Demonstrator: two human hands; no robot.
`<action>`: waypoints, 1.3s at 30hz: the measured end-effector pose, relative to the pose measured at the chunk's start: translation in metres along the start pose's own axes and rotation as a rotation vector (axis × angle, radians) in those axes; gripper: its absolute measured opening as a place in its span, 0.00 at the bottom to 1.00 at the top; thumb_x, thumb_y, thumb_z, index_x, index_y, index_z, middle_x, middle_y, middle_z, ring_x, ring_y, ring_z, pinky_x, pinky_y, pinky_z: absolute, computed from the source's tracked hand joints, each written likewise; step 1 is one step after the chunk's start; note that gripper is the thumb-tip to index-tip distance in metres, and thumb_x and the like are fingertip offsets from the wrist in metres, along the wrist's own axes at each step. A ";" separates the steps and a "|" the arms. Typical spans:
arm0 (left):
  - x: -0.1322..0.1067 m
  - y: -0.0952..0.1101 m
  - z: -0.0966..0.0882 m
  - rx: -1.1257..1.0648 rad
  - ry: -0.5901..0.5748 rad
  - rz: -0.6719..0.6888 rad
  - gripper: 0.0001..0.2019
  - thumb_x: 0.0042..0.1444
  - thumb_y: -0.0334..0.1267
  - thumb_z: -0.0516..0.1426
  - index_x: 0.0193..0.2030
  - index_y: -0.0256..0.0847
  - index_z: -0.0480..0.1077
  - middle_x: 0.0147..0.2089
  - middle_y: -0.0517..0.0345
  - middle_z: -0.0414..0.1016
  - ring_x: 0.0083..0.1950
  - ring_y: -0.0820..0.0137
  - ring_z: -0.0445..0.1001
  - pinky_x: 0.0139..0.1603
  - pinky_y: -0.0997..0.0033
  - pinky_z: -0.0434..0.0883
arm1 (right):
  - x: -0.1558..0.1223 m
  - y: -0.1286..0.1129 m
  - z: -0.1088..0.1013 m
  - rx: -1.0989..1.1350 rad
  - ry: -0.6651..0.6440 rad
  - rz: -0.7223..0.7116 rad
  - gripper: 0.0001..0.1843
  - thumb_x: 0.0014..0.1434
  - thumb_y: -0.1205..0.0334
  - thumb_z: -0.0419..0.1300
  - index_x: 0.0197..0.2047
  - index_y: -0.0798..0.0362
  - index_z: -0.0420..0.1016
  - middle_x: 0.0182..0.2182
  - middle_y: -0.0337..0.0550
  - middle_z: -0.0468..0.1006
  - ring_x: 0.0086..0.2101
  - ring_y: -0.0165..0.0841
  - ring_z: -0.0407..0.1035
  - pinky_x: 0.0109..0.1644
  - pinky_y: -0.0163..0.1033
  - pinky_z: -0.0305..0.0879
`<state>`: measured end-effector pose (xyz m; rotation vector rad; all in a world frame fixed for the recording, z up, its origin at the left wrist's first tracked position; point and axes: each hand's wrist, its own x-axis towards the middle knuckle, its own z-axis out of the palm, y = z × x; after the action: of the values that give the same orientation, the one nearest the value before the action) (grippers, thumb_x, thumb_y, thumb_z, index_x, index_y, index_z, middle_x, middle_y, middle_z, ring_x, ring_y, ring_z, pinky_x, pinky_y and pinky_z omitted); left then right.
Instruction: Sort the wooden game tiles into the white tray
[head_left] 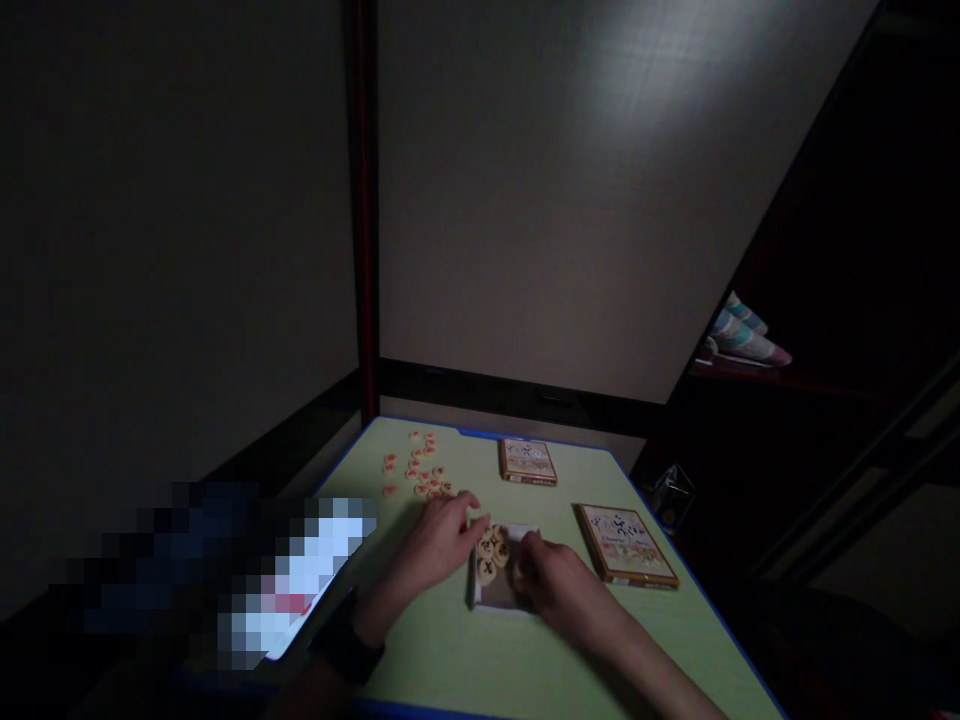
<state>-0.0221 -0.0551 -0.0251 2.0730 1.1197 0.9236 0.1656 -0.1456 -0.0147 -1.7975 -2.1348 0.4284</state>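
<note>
A shallow white box tray (504, 603) lies on the table in front of me, with several round, pale Chinese chess pieces (491, 551) with dark characters at its left side. My left hand (448, 535) is at the tray's upper left corner, thumb and forefinger apart. Over the tray's right side is my right hand (559, 583), its fingers closed and pointing down. A pale rounded bit, apparently a chess piece, shows by its fingertips, mostly hidden. Beyond my left hand, several red-marked chess pieces (415, 466) are scattered, with a few dark-marked ones among them.
Two flat printed boxes lie on the green table (450, 640): one box (527, 461) at the back, another box (626, 545) to the right. A bright, pixelated screen (307, 570) stands at the left. Behind the table rises a pale panel (525, 250).
</note>
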 end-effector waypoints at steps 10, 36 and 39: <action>-0.036 0.019 0.012 0.129 -0.175 -0.085 0.17 0.49 0.37 0.58 0.47 0.40 0.69 0.50 0.46 0.71 0.54 0.57 0.68 0.54 0.64 0.63 | 0.012 -0.008 0.014 -0.041 0.002 -0.068 0.12 0.51 0.76 0.57 0.39 0.57 0.73 0.34 0.49 0.78 0.35 0.35 0.72 0.35 0.33 0.58; -0.034 0.010 0.020 0.187 -0.230 -0.077 0.23 0.47 0.30 0.58 0.53 0.39 0.67 0.55 0.48 0.73 0.59 0.60 0.68 0.58 0.66 0.64 | 0.011 -0.010 0.030 0.083 0.063 -0.076 0.13 0.52 0.79 0.54 0.37 0.53 0.69 0.41 0.46 0.69 0.40 0.35 0.68 0.44 0.37 0.62; -0.032 0.011 0.005 0.223 -0.207 -0.061 0.22 0.46 0.36 0.61 0.51 0.41 0.68 0.49 0.52 0.76 0.51 0.61 0.72 0.51 0.68 0.68 | 0.011 -0.007 0.027 0.102 0.050 -0.075 0.13 0.50 0.79 0.56 0.35 0.53 0.68 0.40 0.45 0.69 0.39 0.35 0.68 0.43 0.36 0.62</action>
<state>-0.0262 -0.0886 -0.0291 2.2381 1.2116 0.5609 0.1460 -0.1367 -0.0359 -1.6501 -2.0995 0.4603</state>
